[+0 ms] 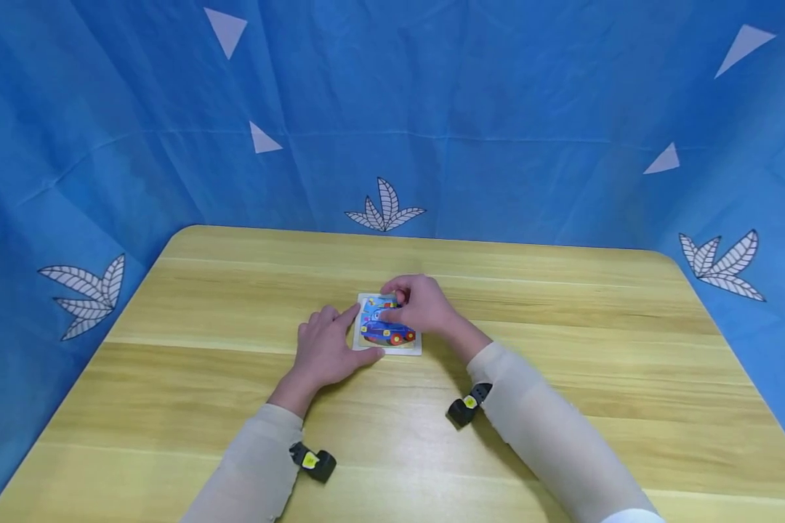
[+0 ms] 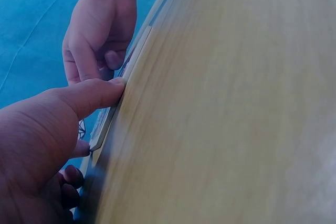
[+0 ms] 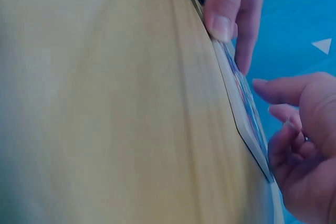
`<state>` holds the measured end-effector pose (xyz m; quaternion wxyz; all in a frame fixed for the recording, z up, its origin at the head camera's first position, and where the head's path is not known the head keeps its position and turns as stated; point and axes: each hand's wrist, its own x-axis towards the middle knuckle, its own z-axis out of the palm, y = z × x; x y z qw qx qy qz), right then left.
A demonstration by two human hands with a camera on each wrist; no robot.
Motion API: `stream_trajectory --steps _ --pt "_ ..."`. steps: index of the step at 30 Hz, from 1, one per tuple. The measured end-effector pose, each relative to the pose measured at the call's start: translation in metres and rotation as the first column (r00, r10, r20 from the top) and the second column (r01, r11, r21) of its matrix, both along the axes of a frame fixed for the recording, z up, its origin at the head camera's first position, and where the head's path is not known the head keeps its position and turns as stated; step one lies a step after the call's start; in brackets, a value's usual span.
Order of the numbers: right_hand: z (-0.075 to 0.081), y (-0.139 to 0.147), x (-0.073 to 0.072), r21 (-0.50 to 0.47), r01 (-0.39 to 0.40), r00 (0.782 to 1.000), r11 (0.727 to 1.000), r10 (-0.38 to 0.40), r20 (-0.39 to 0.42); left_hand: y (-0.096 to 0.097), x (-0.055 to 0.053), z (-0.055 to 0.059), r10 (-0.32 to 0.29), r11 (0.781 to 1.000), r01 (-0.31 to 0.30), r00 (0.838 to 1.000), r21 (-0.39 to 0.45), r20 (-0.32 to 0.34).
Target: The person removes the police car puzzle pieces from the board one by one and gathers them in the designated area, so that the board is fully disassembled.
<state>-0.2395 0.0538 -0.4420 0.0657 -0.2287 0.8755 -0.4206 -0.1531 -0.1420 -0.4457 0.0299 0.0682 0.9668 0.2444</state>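
A small picture puzzle board (image 1: 405, 349) lies flat near the middle of the table, with a white border and a cartoon blue vehicle on red wheels. My left hand (image 1: 325, 347) steadies it with thumb and index finger spread straight. In the left wrist view, the left thumb (image 2: 97, 97) presses the near edge. My right hand (image 1: 424, 305) is over the upper right of the board, covering part of the picture. Its thumb (image 3: 283, 88) and curled fingers stand apart in the right wrist view. No loose piece shows between them.
The board rests on a wooden table (image 1: 203, 305) with rounded far corners. Blue cloth (image 1: 484, 94) with printed leaves and triangles hangs behind and beside it. Each forearm wears a beige sleeve and a black strapped wrist camera (image 1: 463, 411).
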Motion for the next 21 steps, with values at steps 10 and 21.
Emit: stream_trajectory --steps 10,21 --pt "-0.003 -0.007 0.006 0.058 0.087 0.996 0.994 -0.088 0.000 -0.001 0.000 -0.001 -0.004 1.000 0.004 1.000 -0.002 -0.010" --pt "0.000 -0.011 0.009 0.085 0.146 0.987 0.986 -0.151 0.056 -0.002 0.001 0.000 -0.002 1.000 0.002 1.000 0.003 -0.002"
